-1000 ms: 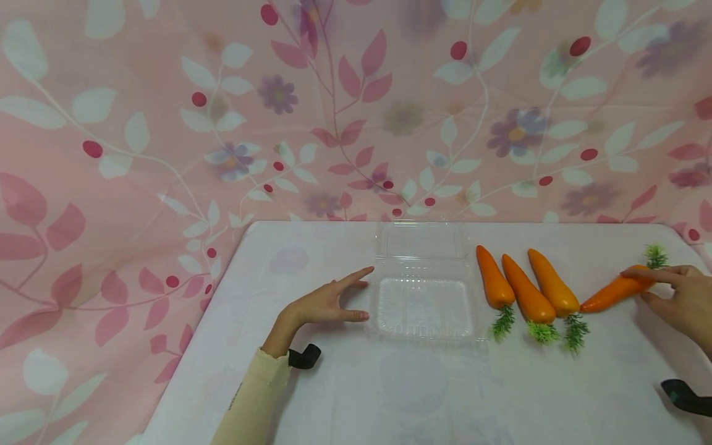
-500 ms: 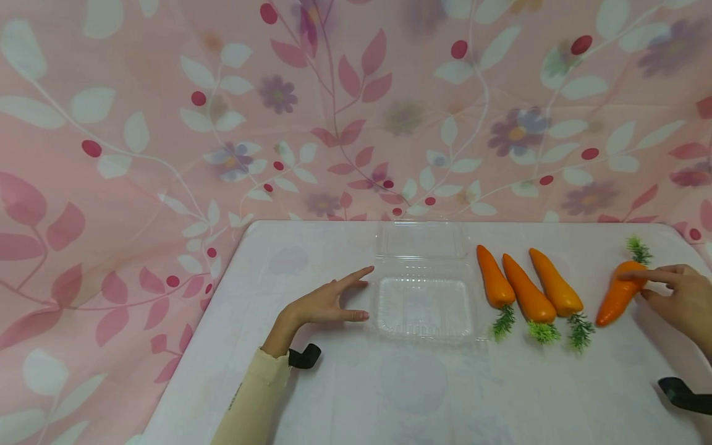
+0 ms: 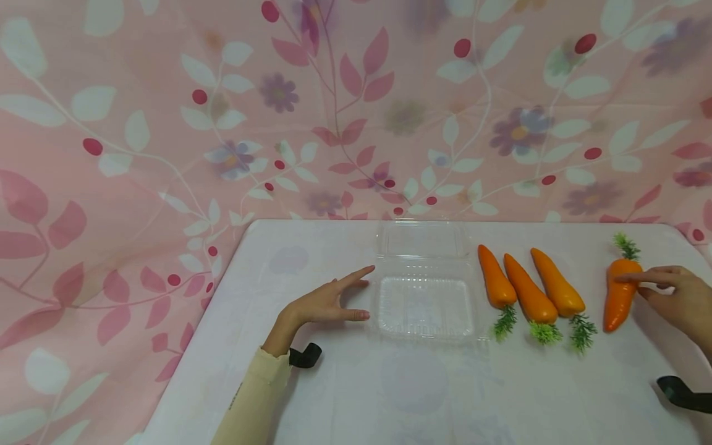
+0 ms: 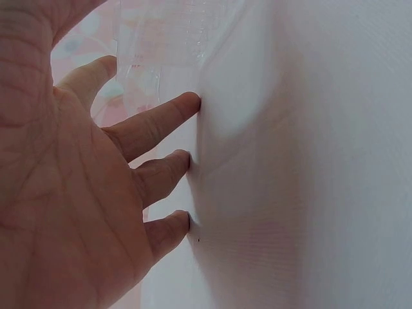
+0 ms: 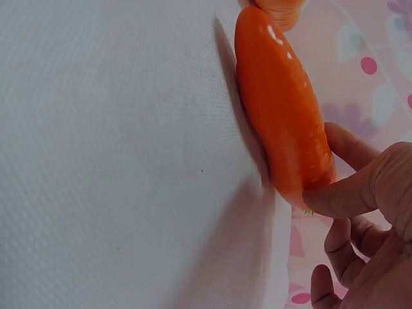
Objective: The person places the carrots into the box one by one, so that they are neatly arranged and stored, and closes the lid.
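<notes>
At the right of the head view my right hand [image 3: 675, 303] pinches an orange carrot [image 3: 616, 306] near its thick end, thumb on one side and index finger over the other. The carrot's green top points to the back and its tip towards the front. In the right wrist view, the carrot [image 5: 280, 109] lies close along the white tabletop. My left hand [image 3: 322, 301] rests on the table with fingers spread, thumb and index tips at the left side of a clear plastic box [image 3: 425, 309]. In the left wrist view, several fingertips of the left hand [image 4: 84, 174] touch the table.
Three carrots, a left one [image 3: 497, 281], a middle one [image 3: 528, 287] and a right one [image 3: 557, 284], lie side by side, leafy ends forward. The box's lid [image 3: 423, 240] is folded back behind it. A pink floral cloth [image 3: 356, 111] hangs behind the white table [image 3: 389, 402].
The carrot in my right hand has turned from slanting left to nearly straight front to back. Its tip has swung away from the other carrots. My left hand has stayed in place.
</notes>
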`<state>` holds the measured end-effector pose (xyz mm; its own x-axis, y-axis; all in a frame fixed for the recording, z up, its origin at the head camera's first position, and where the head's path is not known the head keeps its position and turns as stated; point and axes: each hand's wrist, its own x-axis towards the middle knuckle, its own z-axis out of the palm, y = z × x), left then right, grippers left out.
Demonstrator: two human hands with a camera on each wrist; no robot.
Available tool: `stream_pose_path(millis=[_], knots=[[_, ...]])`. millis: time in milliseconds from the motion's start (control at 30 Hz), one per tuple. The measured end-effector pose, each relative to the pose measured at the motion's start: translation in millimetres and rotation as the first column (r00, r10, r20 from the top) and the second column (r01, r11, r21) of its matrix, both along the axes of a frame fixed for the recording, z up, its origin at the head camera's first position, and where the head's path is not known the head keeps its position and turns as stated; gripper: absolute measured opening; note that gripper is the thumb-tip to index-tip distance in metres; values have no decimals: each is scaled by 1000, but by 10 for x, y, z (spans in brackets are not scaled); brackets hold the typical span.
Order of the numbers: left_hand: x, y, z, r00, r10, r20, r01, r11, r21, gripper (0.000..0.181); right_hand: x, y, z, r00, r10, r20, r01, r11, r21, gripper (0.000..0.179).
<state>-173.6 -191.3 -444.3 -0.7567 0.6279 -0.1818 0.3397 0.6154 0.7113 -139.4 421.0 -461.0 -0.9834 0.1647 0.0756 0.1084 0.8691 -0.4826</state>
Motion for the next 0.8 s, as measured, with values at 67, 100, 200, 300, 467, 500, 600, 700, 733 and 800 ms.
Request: stream_pose_path(millis=[67,100,200,300,467,500,600,700,733,800], knots=[[-5,0,-6,1000,3,4,-3,1000,3,93,7,-3,6,1000,7,9,-7,1000,6,23],[-7,0,-11,1000,3,5,-3,1000,6,92,12,-4,6,1000,12,13,-12,1000,9,23],[-5,-2,-11,1000,3,6,-3,1000,7,92,33,-8,12,999,27,17,-27,1000,7,23],[-4,-1,-7,1000,3,5,-3,1000,0,94,59,-24,11,1000,31,4,-31,999,-13,24],[-10,-1,-12,1000,5,6,-5,1000,-7,95,75,-60,13,1000,-4,-30,2,999,-34,23],[-10,-2,-12,1000,5,7,-5,1000,-8,95,78,-67,21,999,-18,-26,17,999,-40,24],[-12,-4,-13,1000,4,6,-4,1000,-7,95,83,-82,57,998,-60,-1,60,997,-45,30],[-11,-5,-9,1000,2,6,-2,1000,-8,95,89,-77,83,996,-86,28,87,995,-52,42],[-11,-4,-6,1000,3,6,-3,1000,-7,95,89,-73,85,995,-93,34,95,994,-54,46],[-9,-2,-2,1000,2,7,-2,1000,-9,95,88,-71,89,991,-117,62,121,990,-72,53]])
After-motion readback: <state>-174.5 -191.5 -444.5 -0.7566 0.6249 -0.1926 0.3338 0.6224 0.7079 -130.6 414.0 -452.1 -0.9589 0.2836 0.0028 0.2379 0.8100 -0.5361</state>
